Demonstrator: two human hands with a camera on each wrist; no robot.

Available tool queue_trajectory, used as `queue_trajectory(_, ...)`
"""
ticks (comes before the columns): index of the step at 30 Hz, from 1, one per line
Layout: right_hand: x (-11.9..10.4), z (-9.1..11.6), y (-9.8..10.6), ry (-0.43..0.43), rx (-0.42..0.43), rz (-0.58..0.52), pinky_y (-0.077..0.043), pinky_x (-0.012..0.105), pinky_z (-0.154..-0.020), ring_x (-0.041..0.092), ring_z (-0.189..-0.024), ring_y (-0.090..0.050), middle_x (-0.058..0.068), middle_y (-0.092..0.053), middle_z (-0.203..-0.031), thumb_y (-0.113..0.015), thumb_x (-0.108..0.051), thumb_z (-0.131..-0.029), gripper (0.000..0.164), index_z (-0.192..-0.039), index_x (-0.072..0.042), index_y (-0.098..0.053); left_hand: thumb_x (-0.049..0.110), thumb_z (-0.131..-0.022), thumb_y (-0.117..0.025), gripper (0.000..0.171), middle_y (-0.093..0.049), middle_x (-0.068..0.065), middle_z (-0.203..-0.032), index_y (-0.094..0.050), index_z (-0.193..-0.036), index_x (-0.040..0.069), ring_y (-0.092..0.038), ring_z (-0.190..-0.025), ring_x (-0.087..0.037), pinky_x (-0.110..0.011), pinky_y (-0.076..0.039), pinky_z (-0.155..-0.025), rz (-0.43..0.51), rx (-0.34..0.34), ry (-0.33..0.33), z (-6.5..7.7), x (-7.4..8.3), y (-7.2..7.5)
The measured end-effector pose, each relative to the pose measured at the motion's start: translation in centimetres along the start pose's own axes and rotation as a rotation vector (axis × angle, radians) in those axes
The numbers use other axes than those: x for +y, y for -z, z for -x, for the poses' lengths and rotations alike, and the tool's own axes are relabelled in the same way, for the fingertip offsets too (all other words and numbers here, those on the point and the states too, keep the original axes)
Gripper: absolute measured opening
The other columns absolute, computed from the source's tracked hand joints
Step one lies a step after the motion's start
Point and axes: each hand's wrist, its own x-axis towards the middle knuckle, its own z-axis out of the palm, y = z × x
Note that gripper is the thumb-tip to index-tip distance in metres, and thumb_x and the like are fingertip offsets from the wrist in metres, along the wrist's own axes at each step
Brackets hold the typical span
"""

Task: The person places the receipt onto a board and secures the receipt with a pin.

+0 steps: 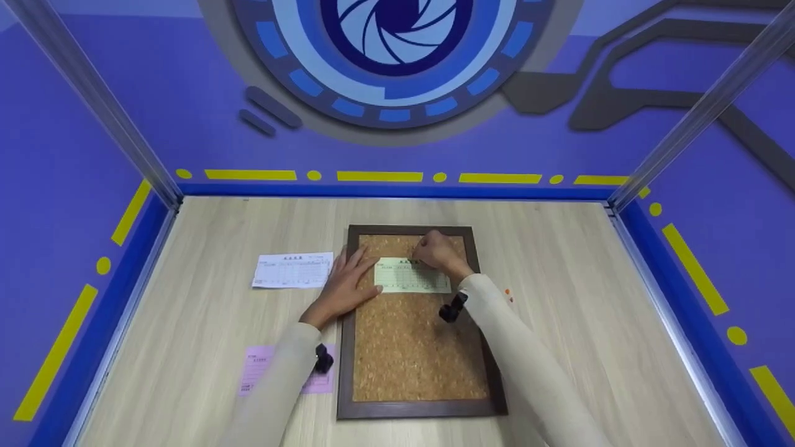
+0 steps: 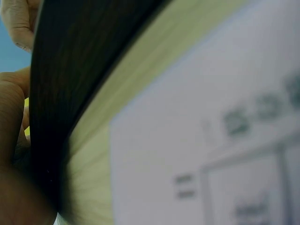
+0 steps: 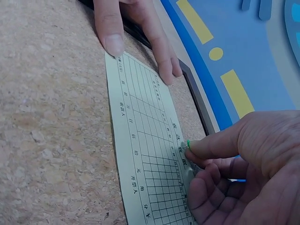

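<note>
A brown-framed cork board lies on the table, with a pale green printed slip flat on its upper part. My right hand is at the slip's top edge. In the right wrist view, its thumb and finger pinch a small green push pin, its point against the slip's heading; how deep it sits is hidden. My left hand lies spread across the board's left frame; in the right wrist view, its thumb touches a corner of the slip. The left wrist view mostly shows the dark frame edge.
Left of the board lies a white printed slip, partly under the left hand. A pink slip lies nearer, partly covered by the left sleeve. Small orange-red pieces lie right of the board. Blue-purple walls enclose the table.
</note>
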Motion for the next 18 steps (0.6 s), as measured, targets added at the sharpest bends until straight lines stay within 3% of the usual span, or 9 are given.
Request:
queue_trajectory(9, -0.02, -0.05, 0.10, 0.015, 0.005, 0.005, -0.026, 0.030, -0.050, 0.012, -0.051, -0.030, -0.007, -0.037, -0.056, -0.071, -0.001, -0.091, 0.044, -0.057, -0.015, -0.046, 0.039, -0.100, -0.077, 0.072, -0.023, -0.012, -0.183, -0.053, -0.165, 0.018, 0.002, -0.168, -0.051, -0.074, -0.007, -0.130, 0.006, 0.002, 0.000, 0.04, 0.25, 0.12)
queue_trajectory(18, -0.12, 0.30, -0.05, 0.046, 0.011, 0.023, -0.025, 0.029, -0.050, 0.011, -0.051, -0.030, -0.007, -0.037, -0.056, -0.070, -0.001, -0.092, 0.044, -0.058, -0.015, -0.047, 0.043, -0.099, -0.075, 0.076, -0.019, -0.009, -0.184, -0.051, -0.167, 0.019, 0.006, -0.169, -0.048, -0.070, -0.002, -0.131, 0.029, -0.014, 0.004, -0.20, -0.69, -0.30)
